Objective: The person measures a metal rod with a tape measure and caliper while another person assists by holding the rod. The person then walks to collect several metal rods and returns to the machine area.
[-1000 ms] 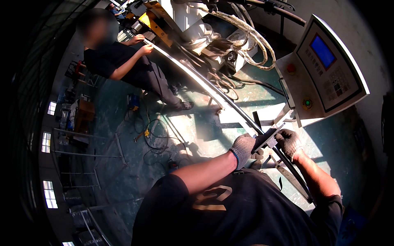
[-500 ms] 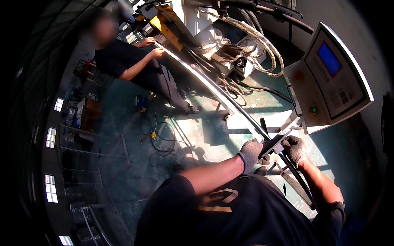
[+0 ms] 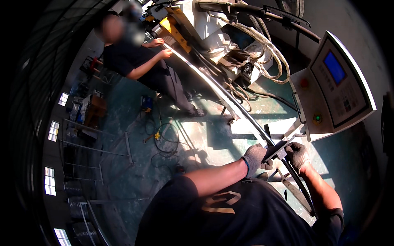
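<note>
My left hand (image 3: 255, 157), in a grey knit glove with a dark palm, is wrapped round a short dark flat bar (image 3: 274, 150). That bar lies crosswise over a long metal strip (image 3: 217, 90), which runs up to the far left. On the other side my gloved right hand (image 3: 298, 156) has its fingers curled in beside a small silver block (image 3: 281, 153) on the strip. What its fingertips grip is hidden. Another person's hands (image 3: 163, 49) hold the far end of the strip.
To the right stands a control box (image 3: 340, 90) with a blue screen and a green button. Wrapped cables (image 3: 279, 61) loop beside a machine at the back. A blue box-shaped tool (image 3: 146, 103) and a thin cable (image 3: 166, 141) lie on the green floor.
The whole view has shifted slightly, with the scene sitting a little further right and lower. Both hands keep their places at the dark bar and block.
</note>
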